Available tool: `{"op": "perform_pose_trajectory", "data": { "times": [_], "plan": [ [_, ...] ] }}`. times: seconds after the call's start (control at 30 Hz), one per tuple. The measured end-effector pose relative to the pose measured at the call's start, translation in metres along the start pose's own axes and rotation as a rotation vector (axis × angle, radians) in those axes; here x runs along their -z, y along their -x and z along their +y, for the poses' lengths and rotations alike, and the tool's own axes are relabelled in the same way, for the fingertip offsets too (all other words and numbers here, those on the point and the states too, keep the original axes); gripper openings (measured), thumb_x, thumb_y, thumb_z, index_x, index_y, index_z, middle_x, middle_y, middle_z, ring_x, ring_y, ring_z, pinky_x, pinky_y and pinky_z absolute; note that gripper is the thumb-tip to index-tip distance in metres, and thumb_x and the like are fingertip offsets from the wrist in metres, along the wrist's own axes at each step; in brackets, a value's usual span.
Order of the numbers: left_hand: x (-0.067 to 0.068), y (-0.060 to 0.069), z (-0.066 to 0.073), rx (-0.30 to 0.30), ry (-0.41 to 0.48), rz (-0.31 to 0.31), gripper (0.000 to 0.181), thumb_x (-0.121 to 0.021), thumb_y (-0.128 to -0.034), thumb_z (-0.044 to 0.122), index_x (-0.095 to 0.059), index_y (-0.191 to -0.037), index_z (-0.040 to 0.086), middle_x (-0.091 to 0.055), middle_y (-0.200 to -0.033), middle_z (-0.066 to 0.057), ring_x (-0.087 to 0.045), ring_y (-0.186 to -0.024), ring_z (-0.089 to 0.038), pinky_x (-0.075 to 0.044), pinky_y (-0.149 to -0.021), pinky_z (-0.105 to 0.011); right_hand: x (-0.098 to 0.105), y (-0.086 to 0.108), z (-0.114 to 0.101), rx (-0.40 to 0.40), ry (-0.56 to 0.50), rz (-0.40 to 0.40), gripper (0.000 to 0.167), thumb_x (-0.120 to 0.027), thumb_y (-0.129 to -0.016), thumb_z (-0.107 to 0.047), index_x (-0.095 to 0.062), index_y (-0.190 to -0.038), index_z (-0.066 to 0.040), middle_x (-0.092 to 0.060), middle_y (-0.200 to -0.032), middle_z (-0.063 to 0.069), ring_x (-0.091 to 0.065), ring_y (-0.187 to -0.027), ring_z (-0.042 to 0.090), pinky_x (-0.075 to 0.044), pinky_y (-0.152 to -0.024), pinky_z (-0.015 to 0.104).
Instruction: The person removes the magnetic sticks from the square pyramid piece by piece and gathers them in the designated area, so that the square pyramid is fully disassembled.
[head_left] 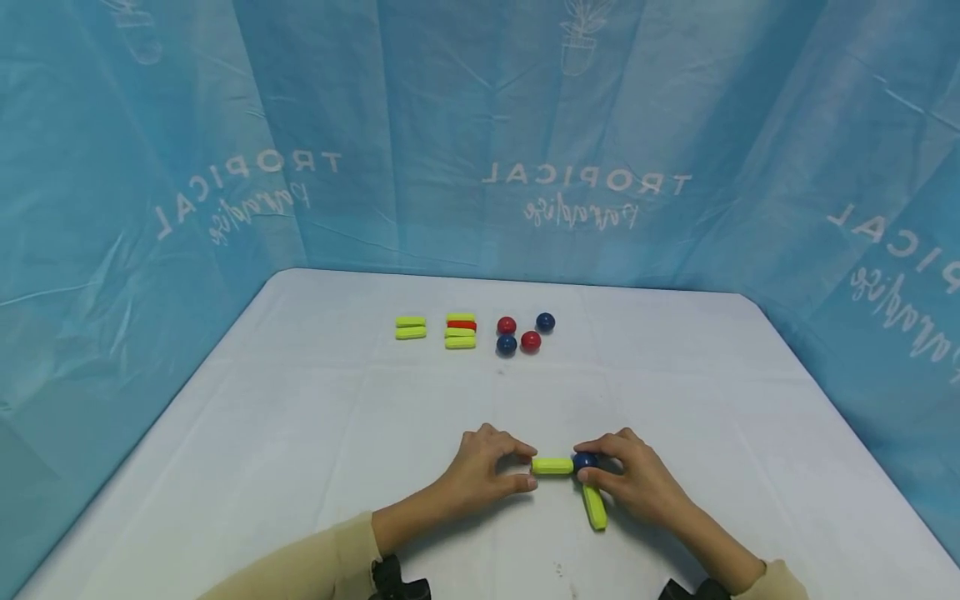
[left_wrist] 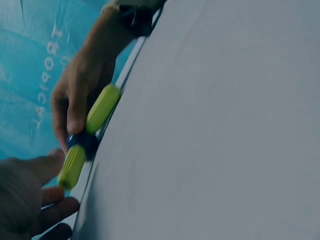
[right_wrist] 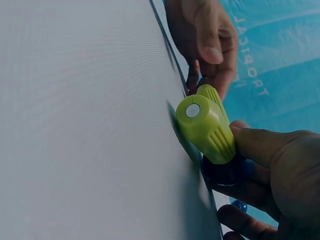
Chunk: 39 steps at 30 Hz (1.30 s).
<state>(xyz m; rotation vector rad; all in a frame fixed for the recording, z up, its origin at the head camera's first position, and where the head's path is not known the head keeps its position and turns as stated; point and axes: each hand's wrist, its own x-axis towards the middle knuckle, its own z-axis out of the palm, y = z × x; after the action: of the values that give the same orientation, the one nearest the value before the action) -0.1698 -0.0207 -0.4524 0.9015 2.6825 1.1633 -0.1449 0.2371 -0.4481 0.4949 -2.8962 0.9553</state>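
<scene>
My right hand (head_left: 637, 479) pinches a dark blue ball (head_left: 584, 462) between thumb and fingers. Two yellow-green ribbed rods meet at that ball: one rod (head_left: 552, 467) points left, the other rod (head_left: 595, 507) points towards the front. In the right wrist view, the nearer rod (right_wrist: 206, 127) shows a pale round disc in its end. My left hand (head_left: 491, 467) is at the free end of the left-pointing rod, thumb and fingers spread either side of it. The left wrist view shows this rod (left_wrist: 73, 167) with no finger curled round it.
Farther back on the white table (head_left: 337, 400) lie a pair of yellow rods (head_left: 410, 327) and a stack of yellow rods (head_left: 461, 342) with one red rod (head_left: 461, 326). Beside them are red balls (head_left: 531, 342) and blue balls (head_left: 506, 345). A blue printed curtain (head_left: 450, 108) surrounds the table.
</scene>
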Motion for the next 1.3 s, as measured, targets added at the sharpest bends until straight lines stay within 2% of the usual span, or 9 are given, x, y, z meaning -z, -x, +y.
{"op": "perform_pose_trajectory", "data": {
  "times": [0.17, 0.37, 0.7, 0.87, 1.03, 1.17, 1.3],
  "plan": [
    [-0.014, -0.003, 0.008, -0.007, -0.043, 0.080, 0.037, -0.075, -0.0773, 0.037, -0.068, -0.110, 0.022, -0.067, -0.103, 0.011, -0.046, -0.093, -0.005, -0.031, -0.086, -0.033, 0.000, 0.000, 0.002, -0.001, -0.016, 0.002, 0.032, -0.071, -0.080, -0.039, -0.069, -0.110, -0.027, -0.062, -0.094, -0.017, -0.048, -0.084, 0.005, -0.042, -0.075, 0.024],
    [-0.023, -0.008, 0.013, -0.033, -0.081, 0.159, 0.032, -0.077, -0.0755, 0.035, -0.070, -0.104, 0.022, -0.069, -0.098, 0.011, -0.048, -0.087, -0.003, -0.032, -0.087, -0.032, -0.001, 0.000, 0.002, 0.010, -0.015, 0.005, 0.032, -0.070, -0.080, -0.040, -0.069, -0.109, -0.027, -0.061, -0.094, -0.018, -0.048, -0.085, 0.004, -0.043, -0.076, 0.025],
    [-0.024, -0.011, 0.017, -0.018, -0.083, 0.174, 0.020, -0.076, -0.0775, 0.031, -0.072, -0.095, 0.022, -0.070, -0.092, 0.011, -0.049, -0.085, -0.003, -0.032, -0.085, -0.030, 0.000, 0.000, 0.003, 0.024, -0.016, 0.012, 0.031, -0.070, -0.080, -0.040, -0.069, -0.109, -0.027, -0.062, -0.095, -0.017, -0.048, -0.084, 0.004, -0.042, -0.073, 0.024],
    [-0.020, -0.009, 0.013, -0.009, -0.043, 0.166, 0.017, -0.076, -0.0778, 0.027, -0.073, -0.094, 0.021, -0.070, -0.090, 0.010, -0.049, -0.085, -0.004, -0.032, -0.082, -0.030, 0.000, -0.002, -0.001, 0.011, -0.021, -0.008, 0.031, -0.071, -0.080, -0.038, -0.069, -0.109, -0.027, -0.063, -0.095, -0.016, -0.046, -0.082, 0.006, -0.038, -0.068, 0.021],
    [-0.003, -0.005, -0.001, 0.069, 0.038, 0.186, 0.019, -0.075, -0.0783, 0.024, -0.073, -0.096, 0.020, -0.069, -0.089, 0.010, -0.048, -0.085, -0.007, -0.034, -0.080, -0.027, 0.001, -0.002, -0.001, -0.023, -0.016, -0.035, 0.031, -0.070, -0.081, -0.038, -0.069, -0.110, -0.027, -0.062, -0.095, -0.015, -0.047, -0.084, 0.006, -0.038, -0.069, 0.021],
    [0.021, -0.004, -0.022, 0.127, 0.024, 0.272, 0.019, -0.075, -0.0786, 0.022, -0.073, -0.097, 0.019, -0.070, -0.090, 0.008, -0.049, -0.085, -0.012, -0.034, -0.082, -0.030, 0.002, -0.001, 0.000, -0.024, -0.023, -0.036, 0.032, -0.071, -0.080, -0.038, -0.069, -0.110, -0.027, -0.060, -0.095, -0.014, -0.046, -0.084, 0.007, -0.037, -0.068, 0.021],
    [0.051, -0.010, -0.050, 0.174, -0.038, 0.375, 0.019, -0.074, -0.0802, 0.024, -0.073, -0.098, 0.019, -0.070, -0.092, 0.003, -0.050, -0.089, -0.018, -0.031, -0.085, -0.038, 0.001, 0.000, 0.001, -0.010, -0.033, -0.026, 0.032, -0.071, -0.080, -0.038, -0.069, -0.110, -0.026, -0.060, -0.093, -0.013, -0.046, -0.083, 0.007, -0.036, -0.067, 0.020]
  ]
}}
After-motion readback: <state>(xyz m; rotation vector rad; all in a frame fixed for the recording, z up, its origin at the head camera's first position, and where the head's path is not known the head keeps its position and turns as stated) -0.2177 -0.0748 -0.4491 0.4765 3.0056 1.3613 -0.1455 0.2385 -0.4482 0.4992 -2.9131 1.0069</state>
